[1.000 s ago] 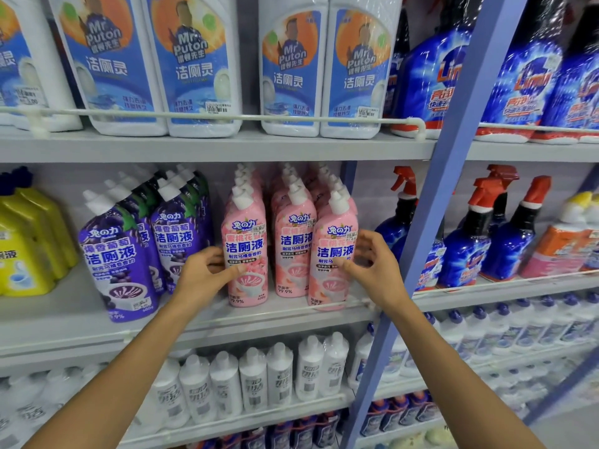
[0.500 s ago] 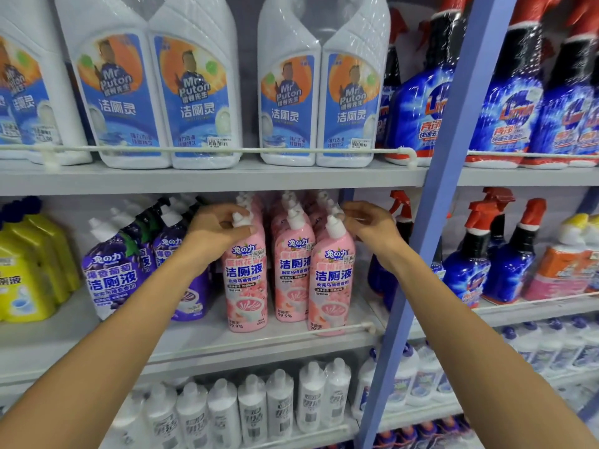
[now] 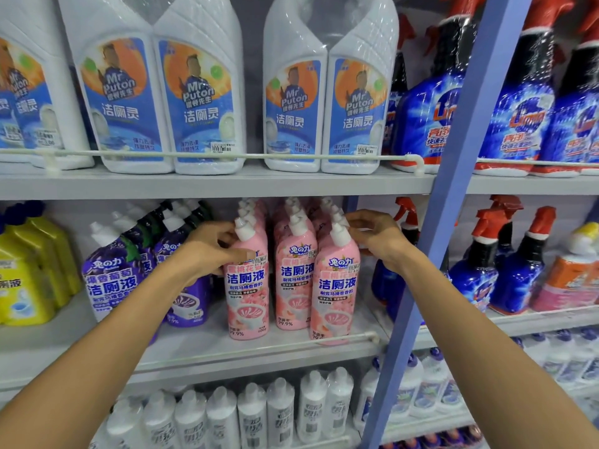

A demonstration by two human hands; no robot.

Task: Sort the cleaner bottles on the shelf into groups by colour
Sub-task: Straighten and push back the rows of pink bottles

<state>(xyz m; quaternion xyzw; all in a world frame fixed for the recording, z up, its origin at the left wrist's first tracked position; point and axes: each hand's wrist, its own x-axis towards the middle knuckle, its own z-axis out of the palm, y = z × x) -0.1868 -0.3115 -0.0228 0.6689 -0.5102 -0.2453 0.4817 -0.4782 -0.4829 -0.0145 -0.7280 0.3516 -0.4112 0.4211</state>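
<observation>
Three rows of pink cleaner bottles stand on the middle shelf (image 3: pixel 201 345). My left hand (image 3: pixel 207 251) curls around the neck of the front left pink bottle (image 3: pixel 248 293). My right hand (image 3: pixel 377 236) pinches the neck of the front right pink bottle (image 3: pixel 335 286) from the right side. The middle pink bottle (image 3: pixel 295 280) stands untouched between them. Purple bottles (image 3: pixel 110 283) stand just left of the pink ones, partly hidden by my left forearm. Yellow bottles (image 3: pixel 26 286) fill the far left.
A blue upright post (image 3: pixel 453 189) runs right beside my right arm. Blue spray bottles with red triggers (image 3: pixel 518 280) stand beyond it. Large white bottles (image 3: pixel 129 102) fill the upper shelf, small white bottles (image 3: pixel 252 413) the lower one. A thin rail (image 3: pixel 291 343) guards the shelf's front edge.
Both hands rose from the lower bodies of the outer pink bottles to their necks. The view tilted upward and came closer to the shelf.
</observation>
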